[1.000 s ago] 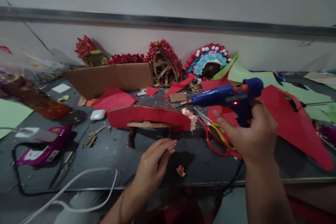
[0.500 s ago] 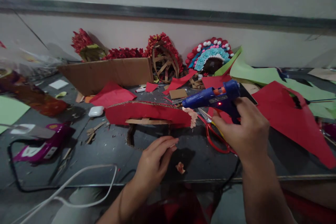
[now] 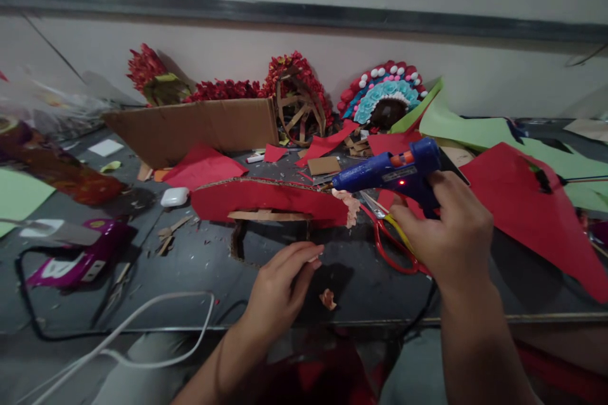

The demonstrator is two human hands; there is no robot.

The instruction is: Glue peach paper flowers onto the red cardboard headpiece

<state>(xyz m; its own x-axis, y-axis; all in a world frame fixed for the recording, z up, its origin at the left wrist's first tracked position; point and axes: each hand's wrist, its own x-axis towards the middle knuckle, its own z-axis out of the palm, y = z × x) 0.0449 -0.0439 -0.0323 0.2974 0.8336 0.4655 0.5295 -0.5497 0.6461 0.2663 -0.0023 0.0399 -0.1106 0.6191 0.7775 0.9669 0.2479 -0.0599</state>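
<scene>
pinching pale scrap (image 3: 313, 259) with left hand (image 3: 280, 280), gripping glue gun (image 3: 380, 172), probably light and stiff, by its sturdy handle (image 3: 426, 198) with right hand (image 3: 452, 228).

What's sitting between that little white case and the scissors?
In the head view, the red curved piece lies between the white case and the scissors, with ruffled peach-coloured trim at its right end.

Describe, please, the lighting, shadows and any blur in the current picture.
Head view: dim, greyish light overall; head view: a soft dark shadow on the table, just right of the left hand's fingertips; head view: a small red light glows on the glue gun in the right hand; head view: the clear plastic at far left looks hazy.
</scene>
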